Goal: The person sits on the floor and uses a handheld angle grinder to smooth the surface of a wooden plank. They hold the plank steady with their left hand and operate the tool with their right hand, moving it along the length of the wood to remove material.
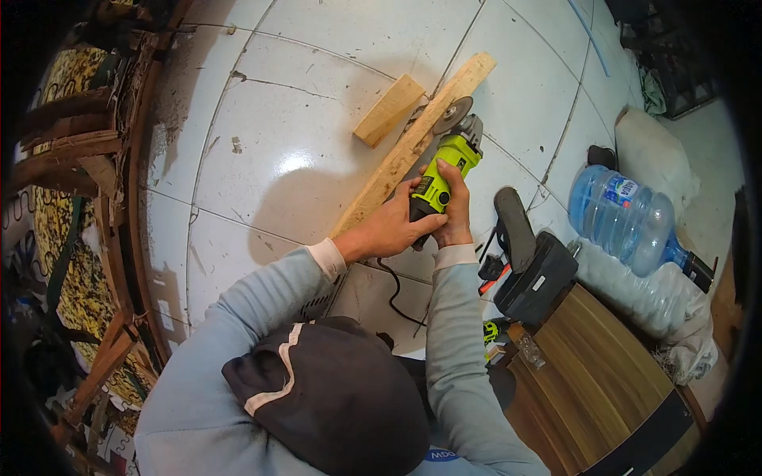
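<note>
White tiled floor (pixel 262 151), glossy, with grey grout lines and a bright patch of reflected light. Both forearms in pale blue sleeves stretched forward from the lower edge, converging on a lime-green angle grinder (pixel 444 170). Left hand (pixel 393 226) wrapped around the rear of the grinder body, fingers (pixel 425 224) curled shut on it from the left. Right hand (pixel 455 210) clasped over the same body from the right, fingers closed on the casing, thumb along the top. Grinder pointed away, black rear end, grey head and round grey disc (pixel 452 115) at the front, the disc tilted and lying against the edge of a long pale wooden plank (pixel 405 151). Black cord (pixel 394 293) trailing back from the tool over the floor. Plank laid diagonally on the tiles, far end up and to the right; a short wooden block (pixel 389 109) just beside it on the left, touching or nearly so. On the right, a large clear blue water bottle (pixel 623 218) lying on its side, with a small label of blue, white and red near its top. Dark tool case (pixel 540 278) near the right wrist, next to a brown wood-grain panel (pixel 595 381). Worn wooden furniture frame (pixel 95 198) with yellow patterned fabric along the left edge.
</note>
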A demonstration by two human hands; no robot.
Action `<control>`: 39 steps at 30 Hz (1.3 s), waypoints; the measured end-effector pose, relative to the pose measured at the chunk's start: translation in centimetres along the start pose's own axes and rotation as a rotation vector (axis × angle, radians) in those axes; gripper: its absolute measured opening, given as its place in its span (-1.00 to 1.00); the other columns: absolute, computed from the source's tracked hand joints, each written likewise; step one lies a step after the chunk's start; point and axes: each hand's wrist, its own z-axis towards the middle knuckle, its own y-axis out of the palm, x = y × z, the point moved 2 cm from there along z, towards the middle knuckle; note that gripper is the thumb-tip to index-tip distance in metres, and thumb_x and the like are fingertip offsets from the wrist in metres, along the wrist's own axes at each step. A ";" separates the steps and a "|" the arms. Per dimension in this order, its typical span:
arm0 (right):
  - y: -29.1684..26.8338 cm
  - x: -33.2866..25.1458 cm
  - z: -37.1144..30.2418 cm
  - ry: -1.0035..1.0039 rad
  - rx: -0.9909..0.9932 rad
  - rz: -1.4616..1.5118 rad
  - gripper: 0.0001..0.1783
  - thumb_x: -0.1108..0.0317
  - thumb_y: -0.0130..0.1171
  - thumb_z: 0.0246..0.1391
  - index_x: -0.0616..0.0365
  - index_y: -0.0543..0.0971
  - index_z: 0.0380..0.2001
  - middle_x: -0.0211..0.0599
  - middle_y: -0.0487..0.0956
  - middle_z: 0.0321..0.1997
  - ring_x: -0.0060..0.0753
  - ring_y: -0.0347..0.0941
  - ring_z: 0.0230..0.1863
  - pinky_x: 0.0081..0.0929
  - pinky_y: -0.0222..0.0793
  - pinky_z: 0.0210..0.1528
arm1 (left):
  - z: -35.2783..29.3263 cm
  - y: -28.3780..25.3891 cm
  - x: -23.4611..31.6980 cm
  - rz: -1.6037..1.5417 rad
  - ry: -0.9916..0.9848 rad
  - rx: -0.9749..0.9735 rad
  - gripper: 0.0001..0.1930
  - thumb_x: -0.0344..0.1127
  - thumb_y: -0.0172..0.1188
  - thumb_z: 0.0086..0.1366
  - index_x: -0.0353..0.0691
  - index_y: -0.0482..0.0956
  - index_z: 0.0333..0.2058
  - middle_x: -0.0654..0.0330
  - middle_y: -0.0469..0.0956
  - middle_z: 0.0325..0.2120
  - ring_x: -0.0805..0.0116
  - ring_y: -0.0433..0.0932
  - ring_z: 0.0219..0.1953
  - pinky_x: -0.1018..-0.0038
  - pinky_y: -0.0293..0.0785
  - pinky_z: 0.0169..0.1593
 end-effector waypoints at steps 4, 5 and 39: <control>-0.2 0.3 0.1 0.000 0.007 0.007 -0.60 0.14 0.34 0.20 0.10 0.46 -0.05 -0.23 0.63 -0.26 -0.32 0.64 -0.36 -0.27 0.71 -0.30 | -0.1 -0.1 0.0 -0.029 -0.046 -0.040 0.07 0.19 0.31 0.37 -0.55 -0.05 0.44 -0.34 0.41 0.24 -0.07 0.54 0.23 0.24 0.47 0.27; -0.3 0.3 0.0 0.000 0.005 -0.001 -0.60 0.14 0.34 0.20 0.10 0.46 -0.05 -0.24 0.63 -0.26 -0.31 0.64 -0.36 -0.27 0.71 -0.30 | -0.2 -0.1 0.0 -0.037 -0.064 -0.052 0.07 0.19 0.31 0.37 -0.54 -0.06 0.45 -0.34 0.42 0.23 -0.07 0.55 0.22 0.24 0.48 0.26; -0.5 2.4 -0.6 0.007 0.026 -0.024 -0.57 0.07 0.35 0.16 0.22 0.52 -0.17 -0.22 0.60 -0.37 -0.28 0.63 -0.42 -0.31 0.69 -0.31 | -2.3 -0.6 0.0 0.033 -0.052 0.002 0.07 0.19 0.31 0.38 -0.39 -0.09 0.52 -0.17 0.42 0.24 0.22 0.66 -0.08 0.37 0.61 -0.06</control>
